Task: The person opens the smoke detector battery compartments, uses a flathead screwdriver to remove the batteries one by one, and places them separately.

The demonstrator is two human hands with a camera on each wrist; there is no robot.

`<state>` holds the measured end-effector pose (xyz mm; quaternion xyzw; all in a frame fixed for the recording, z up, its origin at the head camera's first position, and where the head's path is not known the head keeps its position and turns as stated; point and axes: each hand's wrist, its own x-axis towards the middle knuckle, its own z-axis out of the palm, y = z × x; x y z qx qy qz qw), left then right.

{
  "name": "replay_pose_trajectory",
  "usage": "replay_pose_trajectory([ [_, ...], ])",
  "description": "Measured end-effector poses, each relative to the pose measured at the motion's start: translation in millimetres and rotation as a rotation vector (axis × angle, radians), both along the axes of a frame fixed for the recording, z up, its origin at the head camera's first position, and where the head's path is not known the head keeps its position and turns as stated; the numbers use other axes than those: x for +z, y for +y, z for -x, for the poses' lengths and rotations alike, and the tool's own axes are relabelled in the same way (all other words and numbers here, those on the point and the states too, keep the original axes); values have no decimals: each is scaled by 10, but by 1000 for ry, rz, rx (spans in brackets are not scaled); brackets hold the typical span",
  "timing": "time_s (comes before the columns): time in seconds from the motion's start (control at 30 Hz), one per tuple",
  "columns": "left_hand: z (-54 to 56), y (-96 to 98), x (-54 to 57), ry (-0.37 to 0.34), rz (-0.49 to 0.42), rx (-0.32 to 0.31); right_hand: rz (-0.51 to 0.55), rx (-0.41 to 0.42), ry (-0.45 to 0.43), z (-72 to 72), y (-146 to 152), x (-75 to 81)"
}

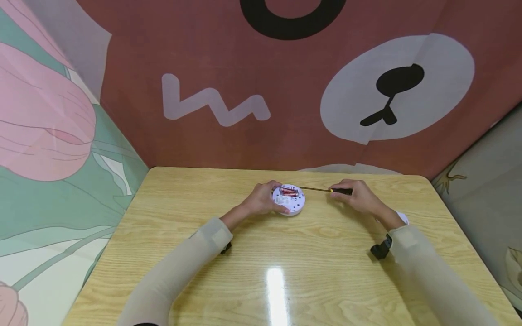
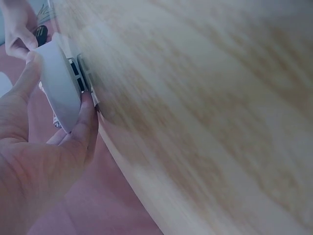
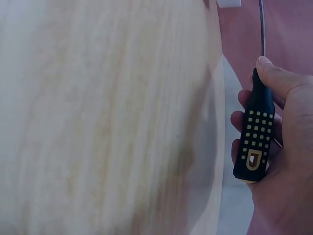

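My left hand [image 1: 261, 199] grips a round white device [image 1: 284, 201] by its left rim, thumb and fingers on either side. Batteries [image 1: 289, 192] with reddish wraps sit in its upturned face. Seen from the left wrist, the device [image 2: 57, 81] is edge-on, with dark slots near the fingers. A black-handled screwdriver [image 1: 341, 191] is held in my right hand [image 1: 360, 197], its long shaft pointing left. The tip lies at the device's upper right edge; whether it touches cannot be told. In the right wrist view, fingers wrap the screwdriver's dotted handle [image 3: 257, 129], and the thumb lies near the shaft.
A white object [image 1: 403, 217] lies on the wooden table [image 1: 244, 280] behind my right wrist, mostly hidden. Beyond the table's far edge stands a reddish-brown printed cloth [image 1: 195, 145]. A black wrist camera [image 1: 380, 250] juts out below the right sleeve.
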<state>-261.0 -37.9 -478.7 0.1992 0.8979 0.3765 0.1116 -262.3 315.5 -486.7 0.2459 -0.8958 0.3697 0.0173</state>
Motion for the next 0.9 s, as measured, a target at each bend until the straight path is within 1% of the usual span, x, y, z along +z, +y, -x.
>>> replay_pose_trajectory([
  [0.1, -4, -4, 1, 0, 3, 1, -7, -14, 7, 26, 10, 20],
  [0.37, -22, -15, 10, -1, -1, -4, -60, -27, 59, 118, 29, 27],
  [0.47, -22, -17, 8, 2, -6, -6, -83, -48, 68, 146, 41, 23],
  [0.63, -24, -18, 8, 11, -7, -5, -130, -83, 55, 207, 61, 4],
  [0.9, -29, -10, 13, -4, -7, -3, -186, -121, 30, 308, 94, -32],
])
